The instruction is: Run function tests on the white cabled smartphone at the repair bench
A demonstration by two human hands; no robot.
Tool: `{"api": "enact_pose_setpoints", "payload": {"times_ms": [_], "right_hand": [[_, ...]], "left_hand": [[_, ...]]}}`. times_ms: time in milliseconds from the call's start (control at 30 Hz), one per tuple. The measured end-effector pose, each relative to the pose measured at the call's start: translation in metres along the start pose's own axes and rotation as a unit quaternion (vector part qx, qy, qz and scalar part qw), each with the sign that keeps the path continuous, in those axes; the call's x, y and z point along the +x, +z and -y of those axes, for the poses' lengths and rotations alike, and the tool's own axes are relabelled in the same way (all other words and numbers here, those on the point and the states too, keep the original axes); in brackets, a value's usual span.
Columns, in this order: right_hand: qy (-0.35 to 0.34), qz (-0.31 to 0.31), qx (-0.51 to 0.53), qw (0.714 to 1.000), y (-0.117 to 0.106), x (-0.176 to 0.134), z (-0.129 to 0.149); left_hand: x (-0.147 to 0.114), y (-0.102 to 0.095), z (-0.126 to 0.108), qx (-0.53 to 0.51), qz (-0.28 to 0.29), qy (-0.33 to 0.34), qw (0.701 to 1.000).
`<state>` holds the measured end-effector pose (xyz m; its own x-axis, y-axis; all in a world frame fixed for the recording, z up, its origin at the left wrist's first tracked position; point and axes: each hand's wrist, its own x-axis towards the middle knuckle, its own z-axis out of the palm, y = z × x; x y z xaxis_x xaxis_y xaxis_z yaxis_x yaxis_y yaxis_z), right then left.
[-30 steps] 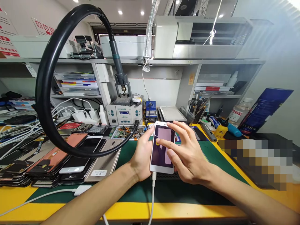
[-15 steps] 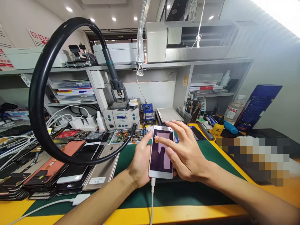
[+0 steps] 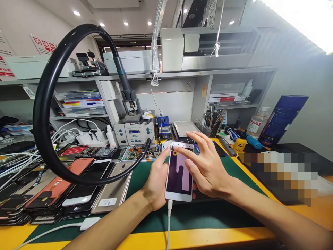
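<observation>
A white smartphone [image 3: 173, 178], near the middle of view toward six o'clock, sits in the left hand [image 3: 155, 184]: thumb along its nine-o'clock side, fingers curled round behind. The right hand [image 3: 209, 168] is loosely spread and grips nothing; its index fingertip [image 3: 177, 149] has slid up toward the screen's eleven-o'clock corner. A round yellow icon [image 3: 174, 153] has travelled with it, suggesting the display follows touch. A white cable [image 3: 169, 217] is plugged into the phone's six-o'clock edge.
</observation>
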<state>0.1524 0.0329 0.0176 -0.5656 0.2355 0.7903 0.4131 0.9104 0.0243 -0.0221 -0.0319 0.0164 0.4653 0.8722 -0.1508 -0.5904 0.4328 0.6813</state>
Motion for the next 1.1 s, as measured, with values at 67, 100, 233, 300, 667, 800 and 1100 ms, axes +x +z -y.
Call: {"api": "enact_pose_setpoints", "payload": {"times_ms": [67,100,233,300,667,800,1100], "right_hand": [[-0.003,-0.002,0.000,1.000,0.000,0.000,-0.001],[-0.005,-0.003,0.000,1.000,0.000,0.001,-0.001],[-0.012,-0.002,-0.004,1.000,0.000,0.001,-0.002],[-0.015,-0.002,-0.005,1.000,0.000,0.000,-0.003],[-0.020,-0.040,0.007,0.999,0.000,0.000,-0.012],[-0.023,-0.059,0.013,0.998,-0.001,0.001,-0.013],[-0.021,-0.089,0.014,0.996,-0.004,0.002,-0.017]], "left_hand": [[0.000,-0.001,0.000,0.010,-0.012,-0.003,1.000],[0.001,-0.001,0.000,0.015,-0.020,-0.003,1.000],[0.001,-0.003,-0.001,0.024,-0.035,-0.006,0.999],[0.001,-0.003,-0.001,0.014,-0.026,-0.002,1.000],[0.001,-0.002,-0.005,-0.012,-0.047,0.011,0.999],[-0.001,-0.002,-0.005,-0.002,-0.048,0.008,0.999],[0.000,-0.002,-0.006,-0.009,-0.053,0.017,0.998]]}}
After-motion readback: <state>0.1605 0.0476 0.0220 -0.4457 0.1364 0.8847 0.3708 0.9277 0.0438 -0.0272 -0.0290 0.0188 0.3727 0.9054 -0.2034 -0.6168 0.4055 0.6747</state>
